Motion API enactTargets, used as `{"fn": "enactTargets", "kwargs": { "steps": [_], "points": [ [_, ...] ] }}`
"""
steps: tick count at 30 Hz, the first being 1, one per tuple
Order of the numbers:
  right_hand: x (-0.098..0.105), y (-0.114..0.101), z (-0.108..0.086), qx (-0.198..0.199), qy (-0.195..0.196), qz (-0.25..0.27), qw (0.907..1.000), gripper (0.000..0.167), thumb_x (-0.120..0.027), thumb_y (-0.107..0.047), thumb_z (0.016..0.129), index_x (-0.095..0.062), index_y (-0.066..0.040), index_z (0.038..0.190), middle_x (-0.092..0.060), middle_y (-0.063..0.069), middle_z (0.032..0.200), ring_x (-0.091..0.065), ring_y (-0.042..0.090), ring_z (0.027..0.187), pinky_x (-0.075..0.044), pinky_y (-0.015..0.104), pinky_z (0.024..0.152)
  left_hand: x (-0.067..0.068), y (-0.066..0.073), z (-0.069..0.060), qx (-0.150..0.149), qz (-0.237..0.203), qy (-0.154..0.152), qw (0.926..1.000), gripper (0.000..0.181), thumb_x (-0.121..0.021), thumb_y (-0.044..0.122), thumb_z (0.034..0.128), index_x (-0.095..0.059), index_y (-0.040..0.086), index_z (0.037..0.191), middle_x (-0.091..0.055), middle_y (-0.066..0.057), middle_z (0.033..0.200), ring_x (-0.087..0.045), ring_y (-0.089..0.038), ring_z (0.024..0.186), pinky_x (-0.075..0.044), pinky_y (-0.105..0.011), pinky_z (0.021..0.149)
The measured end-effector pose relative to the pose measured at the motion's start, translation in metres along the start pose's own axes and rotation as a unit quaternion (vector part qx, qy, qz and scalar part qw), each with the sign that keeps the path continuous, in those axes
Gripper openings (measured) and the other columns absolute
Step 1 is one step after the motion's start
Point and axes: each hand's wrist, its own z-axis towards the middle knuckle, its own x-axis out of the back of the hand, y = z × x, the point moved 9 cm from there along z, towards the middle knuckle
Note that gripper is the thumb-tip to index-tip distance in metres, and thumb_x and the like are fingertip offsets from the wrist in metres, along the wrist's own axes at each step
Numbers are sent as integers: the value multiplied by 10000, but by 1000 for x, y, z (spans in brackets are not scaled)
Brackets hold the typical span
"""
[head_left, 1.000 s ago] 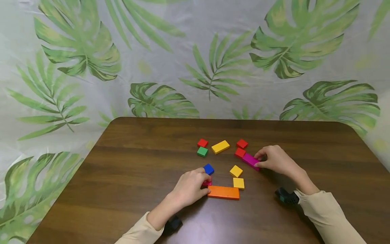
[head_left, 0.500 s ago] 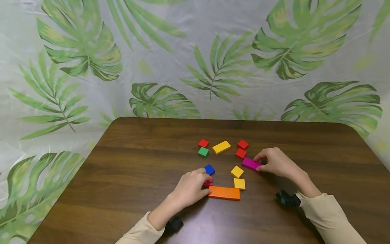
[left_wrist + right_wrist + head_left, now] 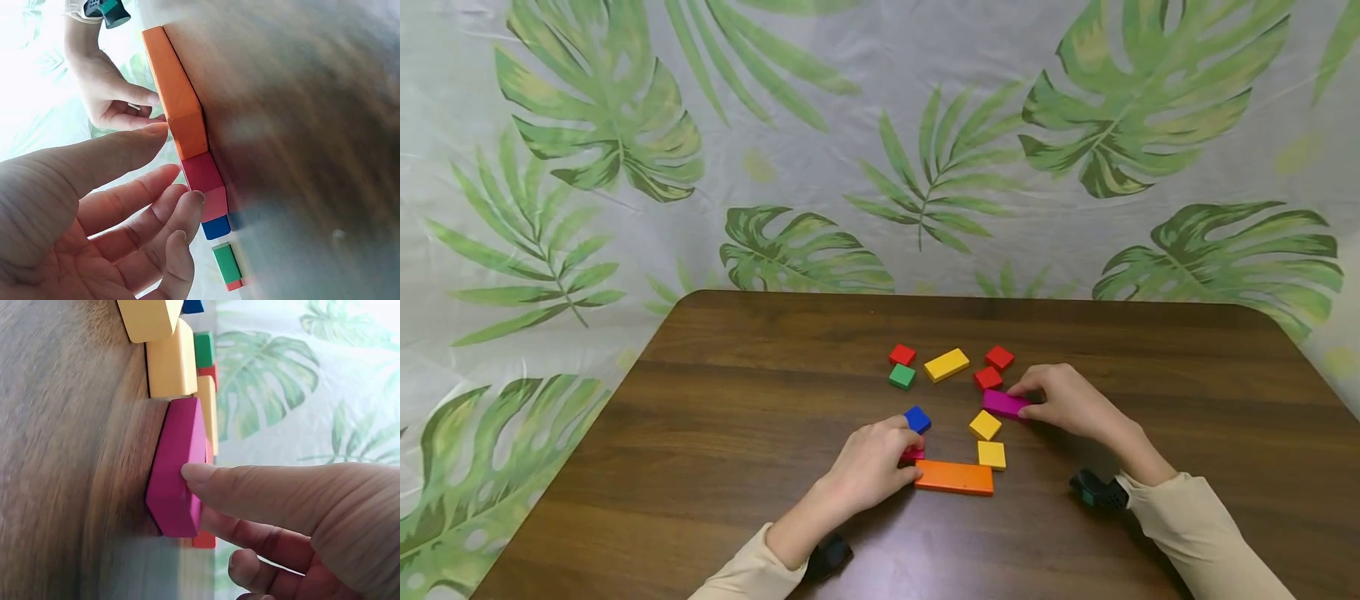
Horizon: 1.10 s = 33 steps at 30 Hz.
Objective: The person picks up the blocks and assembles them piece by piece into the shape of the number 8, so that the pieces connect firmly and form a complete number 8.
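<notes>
My right hand (image 3: 1067,402) pinches the outer end of a magenta block (image 3: 1002,404), which lies just below a red block (image 3: 988,377) and above a yellow block (image 3: 985,425). In the right wrist view the thumb presses the near side of the magenta block (image 3: 175,469). My left hand (image 3: 867,467) rests at the left end of the orange block (image 3: 955,477), thumb against its corner, fingers on a pink block (image 3: 206,184) partly hidden in the head view. A blue block (image 3: 917,419) sits just beyond those fingers. A second yellow block (image 3: 991,455) touches the orange one.
Farther back on the brown table (image 3: 737,400) lie a red block (image 3: 902,355) touching a green block (image 3: 902,377), a long yellow block (image 3: 947,365) and another red block (image 3: 999,358). A leaf-patterned cloth (image 3: 805,167) hangs behind the table.
My right hand has moved left with the magenta block, turning it flatter and closer to the upper yellow block. The red block beside it has shifted slightly left. The left hand stays in place.
</notes>
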Motion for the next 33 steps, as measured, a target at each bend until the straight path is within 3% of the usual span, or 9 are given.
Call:
{"fn": "enactTargets", "kwargs": {
  "steps": [9,16,20,26,33],
  "points": [
    [-6,-7,16,88,-71,149,9998,208,-742,-99,767,-742,-72,973,-701,69,966,-625,234,893,-513,431,824,-2,-2,0,44,-84,-41,9999,190,-772,262,760,-702,136,884,-609,39,850,-484,-44,663,-427,-184,603],
    [-11,-14,29,194,-170,200,9995,198,-746,-103,765,-746,-68,960,-718,77,971,-634,272,944,-510,450,844,-1,-2,0,37,-120,-49,9999,189,-770,257,762,-701,131,886,-597,40,830,-449,-37,639,-385,-169,578],
    [-15,-18,35,222,-233,249,9992,192,-741,-99,770,-748,-66,959,-727,61,936,-636,244,905,-519,428,827,-2,-2,1,43,-123,-59,9999,193,-773,261,761,-701,132,885,-601,38,836,-453,-38,642,-392,-169,584],
    [-19,-25,41,266,-271,325,9988,197,-739,-113,776,-751,-75,969,-707,26,877,-566,149,802,-491,299,733,-3,-3,1,30,-99,-59,9999,192,-772,268,762,-701,135,881,-602,39,840,-466,-42,648,-403,-171,587],
    [-20,-36,46,528,-253,226,9980,191,-744,-118,773,-754,-74,959,-701,33,878,-570,143,786,-492,287,726,-3,-3,1,45,-103,-49,9999,184,-766,268,767,-700,138,879,-597,38,837,-468,-47,649,-406,-175,585]
  ]
}}
